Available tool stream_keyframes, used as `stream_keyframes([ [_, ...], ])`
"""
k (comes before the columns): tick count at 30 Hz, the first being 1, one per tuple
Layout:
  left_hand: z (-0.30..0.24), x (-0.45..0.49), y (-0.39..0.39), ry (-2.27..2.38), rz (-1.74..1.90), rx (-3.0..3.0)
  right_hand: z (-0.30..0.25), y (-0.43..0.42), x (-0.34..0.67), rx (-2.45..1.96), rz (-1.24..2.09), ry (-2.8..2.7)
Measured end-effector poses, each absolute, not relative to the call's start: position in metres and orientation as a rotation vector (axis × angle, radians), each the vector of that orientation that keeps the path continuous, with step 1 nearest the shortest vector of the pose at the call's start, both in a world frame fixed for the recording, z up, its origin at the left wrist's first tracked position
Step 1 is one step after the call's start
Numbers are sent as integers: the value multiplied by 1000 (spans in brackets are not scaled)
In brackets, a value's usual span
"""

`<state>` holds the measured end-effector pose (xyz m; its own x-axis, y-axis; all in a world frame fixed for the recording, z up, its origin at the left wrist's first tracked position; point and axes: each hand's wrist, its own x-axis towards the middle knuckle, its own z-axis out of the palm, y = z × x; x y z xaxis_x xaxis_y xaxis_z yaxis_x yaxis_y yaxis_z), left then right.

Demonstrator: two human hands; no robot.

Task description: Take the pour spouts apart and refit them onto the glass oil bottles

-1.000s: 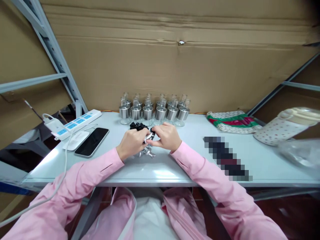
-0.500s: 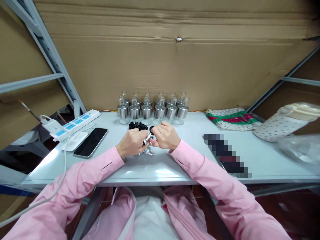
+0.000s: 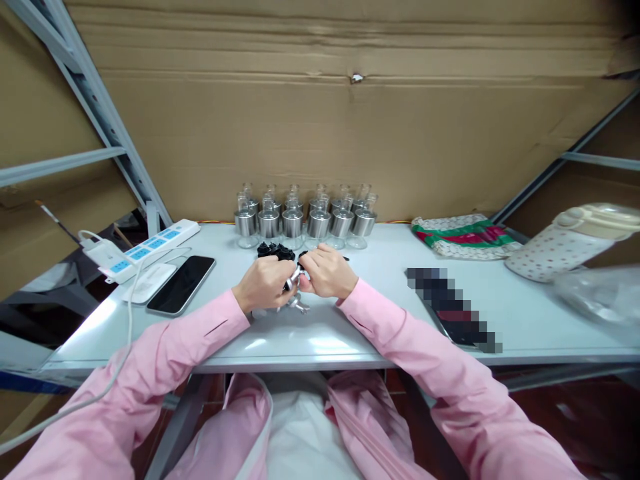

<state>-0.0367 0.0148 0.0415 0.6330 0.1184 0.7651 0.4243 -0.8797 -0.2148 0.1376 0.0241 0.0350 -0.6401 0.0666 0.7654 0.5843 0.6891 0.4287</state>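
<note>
My left hand (image 3: 263,283) and my right hand (image 3: 326,273) meet over the middle of the pale table (image 3: 320,340). Both are closed around a small silver metal part (image 3: 294,277) held between them. The right fingers also pinch a small black piece (image 3: 303,256) at its top end. More loose silver parts (image 3: 296,305) lie on the table just below my hands. A little heap of black pieces (image 3: 274,251) sits right behind them.
Two rows of several silver-capped glass bottles (image 3: 306,220) stand at the back. At the left lie a power strip (image 3: 150,245), a phone (image 3: 181,285) and a white pad (image 3: 149,281). A folded cloth (image 3: 463,235), a dotted bottle (image 3: 570,247) and a clear plastic bag (image 3: 600,297) are on the right.
My hands have stayed together on the silver part and shifted slightly, the right fingers turning at its top. Nothing else on the table has moved.
</note>
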Motion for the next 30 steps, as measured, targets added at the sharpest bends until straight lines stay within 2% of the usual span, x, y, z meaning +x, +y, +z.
stream_keyframes([
  [10,36,-38,5,-578,-1132,-2498,45,17,142,-495,-830,-2177],
  [24,45,-38,2,-545,-1146,-2581,41,16,139,-478,-963,-2128],
  [30,45,-41,3,-489,-1068,-2611,39,18,142,-440,-799,-2195],
])
